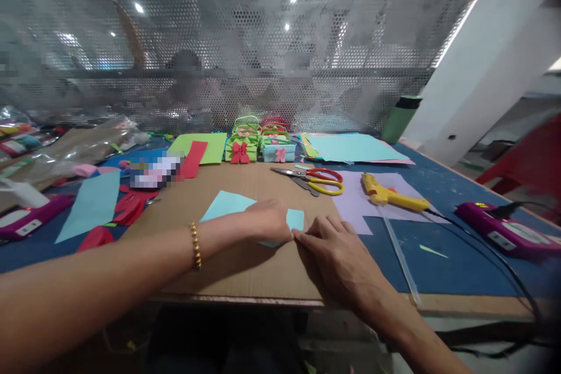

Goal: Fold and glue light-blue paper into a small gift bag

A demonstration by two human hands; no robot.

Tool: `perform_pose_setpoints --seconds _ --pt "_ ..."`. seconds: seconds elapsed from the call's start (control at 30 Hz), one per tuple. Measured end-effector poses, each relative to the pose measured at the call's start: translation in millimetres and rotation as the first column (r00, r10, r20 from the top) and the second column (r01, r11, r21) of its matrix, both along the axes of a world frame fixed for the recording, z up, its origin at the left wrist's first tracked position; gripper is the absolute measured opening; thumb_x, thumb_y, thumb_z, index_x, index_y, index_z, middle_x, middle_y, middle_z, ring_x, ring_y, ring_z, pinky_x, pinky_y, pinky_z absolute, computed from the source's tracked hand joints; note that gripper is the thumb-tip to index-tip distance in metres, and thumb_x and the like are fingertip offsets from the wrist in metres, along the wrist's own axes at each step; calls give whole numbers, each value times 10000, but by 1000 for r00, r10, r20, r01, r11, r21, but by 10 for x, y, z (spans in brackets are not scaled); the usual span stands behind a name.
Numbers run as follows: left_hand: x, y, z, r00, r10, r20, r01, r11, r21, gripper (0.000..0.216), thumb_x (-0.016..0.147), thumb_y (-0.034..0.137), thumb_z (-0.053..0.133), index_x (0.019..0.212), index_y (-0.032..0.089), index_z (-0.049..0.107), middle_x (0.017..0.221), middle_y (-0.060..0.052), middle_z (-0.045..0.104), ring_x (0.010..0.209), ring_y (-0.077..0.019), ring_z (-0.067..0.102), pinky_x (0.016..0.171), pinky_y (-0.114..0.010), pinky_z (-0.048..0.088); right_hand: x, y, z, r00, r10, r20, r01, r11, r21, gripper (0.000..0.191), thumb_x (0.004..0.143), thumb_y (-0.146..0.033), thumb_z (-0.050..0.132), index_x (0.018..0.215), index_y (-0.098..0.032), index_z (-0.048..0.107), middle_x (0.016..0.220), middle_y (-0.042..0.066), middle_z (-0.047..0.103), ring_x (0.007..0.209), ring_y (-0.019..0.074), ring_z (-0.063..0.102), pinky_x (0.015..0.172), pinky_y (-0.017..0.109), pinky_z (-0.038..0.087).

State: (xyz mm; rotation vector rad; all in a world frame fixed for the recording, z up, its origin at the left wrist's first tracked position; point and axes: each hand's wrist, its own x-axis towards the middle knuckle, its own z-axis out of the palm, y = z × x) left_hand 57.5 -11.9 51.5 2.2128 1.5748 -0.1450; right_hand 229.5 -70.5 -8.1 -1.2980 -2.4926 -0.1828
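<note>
Fingers: left hand curled over light-blue sheet, right hand narrow, tips meeting left's; grip hidden, can't tell | sheet: on cardboard, near bench front edge | yellow glue gun: toward right edge

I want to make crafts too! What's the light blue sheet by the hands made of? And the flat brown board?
The light blue sheet looks matte, with straight edges: perhaps felt or paper, hard to tell. The flat brown board seems dull cardboard, judging by its tan colour and faint lines.
</note>
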Motion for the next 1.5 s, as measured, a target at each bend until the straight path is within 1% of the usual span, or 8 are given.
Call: perform_pose_setpoints --seconds 0.3,0.7,1.13,1.2,1.27,1.3,1.37,1.5 --pt "-60 -34 -10 989 145 22 -119 884 -452 279 770 213 556 497 158 559 445 -22 568 391 -122 522 455 -235 402 34 22 -29 999 35 27 -36 999 39 283 887 -179 570 1133 -256 688 907 81 591 806 213 434 705 346 262" --pt "-150 -242 55 939 338 60 -261 816 -516 331 825 167 491 497 149 532 350 -3 490 336 -97 460 434 -210 282 43 23 -38 999 36 4 -36 999 39 266 891 -198 569 1120 -271 680 939 81 599 852 233 428 734 360 249" --pt "-325 -320 47 951 303 69 -215 803 -555 294 817 174 466 540 155 564 400 -19 536 383 -116 482 468 -222 332 57 40 -78 999 42 -21 -41 996 76 278 890 -197 574 1128 -288 685 918 59 605 835 221 432 731 351 247" --pt "-364 -357 38 968 248 37 -209 879 -428 306 835 202 476 546 160 569 442 -36 560 437 -148 528 502 -253 366 54 41 -78 999 48 -22 -46 996 73 291 879 -196 591 1139 -284 686 935 62 611 840 221 439 734 351 251" --pt "-404 -403 2 990 141 -2 -141 989 -45 273 863 251 508 627 162 610 574 -66 632 566 -202 600 558 -298 399 48 41 -82 998 51 -21 -49 996 80 283 886 -193 584 1132 -278 693 923 65 612 835 220 445 730 350 254" --pt "-424 -423 -28 998 55 -25 -49 982 182 233 878 261 524 701 163 639 684 -83 673 662 -227 630 601 -320 412 46 40 -86 998 54 -26 -52 995 85 278 899 -191 569 1130 -276 697 915 66 612 836 220 449 729 350 255" --pt "-467 -451 -108 984 -164 -70 178 862 476 160 911 240 538 848 181 673 912 -89 705 855 -247 638 710 -354 424 47 40 -88 997 63 -41 -59 994 96 281 930 -191 532 1135 -279 702 896 67 613 838 220 458 723 348 258" --pt "-565 -474 -287 873 -470 -131 450 672 588 170 971 258 515 932 199 669 999 -57 685 1002 -244 578 870 -410 376 66 56 -26 996 66 -64 -63 997 47 338 949 -150 470 1146 -288 707 902 69 627 851 220 484 718 342 274"
